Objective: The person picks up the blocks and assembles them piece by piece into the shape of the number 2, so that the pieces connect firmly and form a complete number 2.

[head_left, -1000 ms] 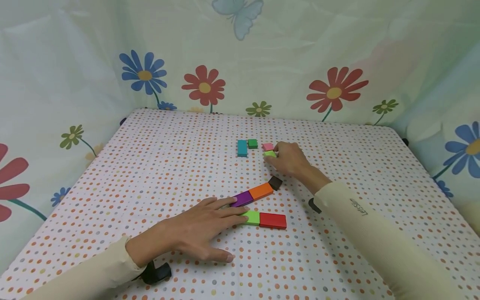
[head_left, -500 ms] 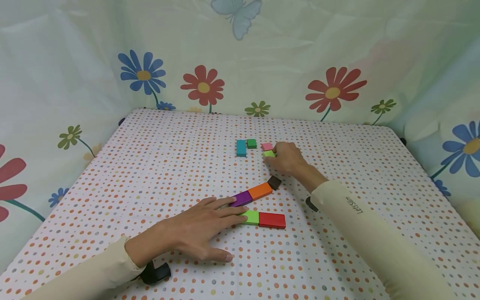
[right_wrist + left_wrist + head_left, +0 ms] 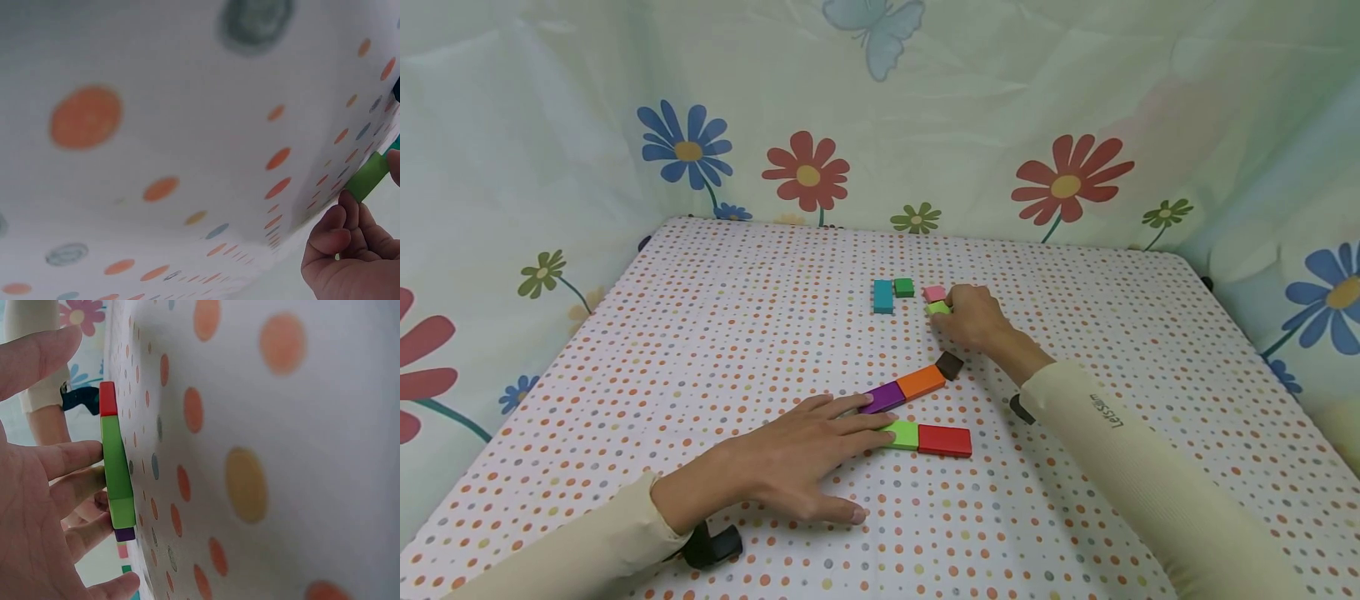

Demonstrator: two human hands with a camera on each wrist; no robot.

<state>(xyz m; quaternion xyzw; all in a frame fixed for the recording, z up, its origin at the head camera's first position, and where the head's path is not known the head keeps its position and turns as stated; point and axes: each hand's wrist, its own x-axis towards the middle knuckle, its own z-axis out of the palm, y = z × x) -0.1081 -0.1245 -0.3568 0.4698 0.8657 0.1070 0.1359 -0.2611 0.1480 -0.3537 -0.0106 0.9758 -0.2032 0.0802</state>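
My left hand (image 3: 793, 462) lies spread, its fingertips on a purple block (image 3: 883, 398) and a bright green block (image 3: 906, 435). The left wrist view shows straight fingers (image 3: 78, 459) against the green block's long face (image 3: 115, 456). A red block (image 3: 945, 441) continues the green one to the right; an orange block (image 3: 921, 382) and a dark brown block (image 3: 950, 365) extend the purple one up and right. Farther back, my right hand (image 3: 981, 321) pinches a light green block (image 3: 937, 308) beside a pink block (image 3: 935, 293). In the right wrist view, thumb and fingertips meet at the green block (image 3: 367, 178).
A teal block (image 3: 883, 297) and a small dark green block (image 3: 904, 287) stand left of the pink one. The dotted tablecloth (image 3: 760, 317) covers the table. A flowered curtain (image 3: 962, 108) rises behind its far edge and along both sides.
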